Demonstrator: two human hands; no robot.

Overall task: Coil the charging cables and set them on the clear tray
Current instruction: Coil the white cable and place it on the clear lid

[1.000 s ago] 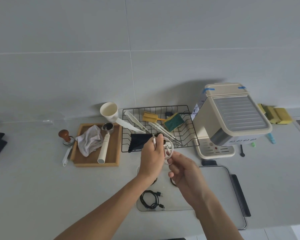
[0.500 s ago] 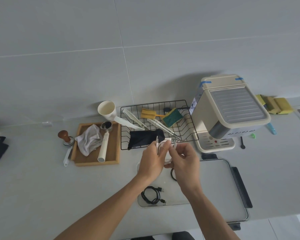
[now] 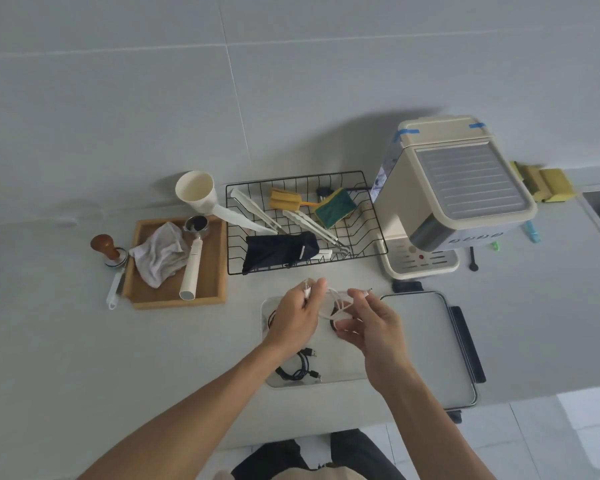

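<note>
A white charging cable (image 3: 336, 303) hangs in loose loops between both hands, just above the clear tray (image 3: 343, 370). My left hand (image 3: 297, 317) pinches one plug end near its fingertips. My right hand (image 3: 374, 323) holds the other plug end between thumb and finger, and the loops run across its fingers. A coiled black cable (image 3: 297, 367) lies on the tray's near left part. Dark loops of other cable show on the tray by my left hand (image 3: 271, 318) and under my right hand, mostly hidden.
A black wire rack (image 3: 374, 233) with tongs, sponges and a dark pouch stands behind the tray. A cream coffee machine (image 3: 454, 188) is at the right, a wooden tray (image 3: 174, 296) with cloth and portafilter at the left. A metal tray (image 3: 440, 337) lies right of the clear one.
Both hands have come down and toward me with the white cable, from in front of the rack to just over the clear tray. The hands have drawn slightly apart.
</note>
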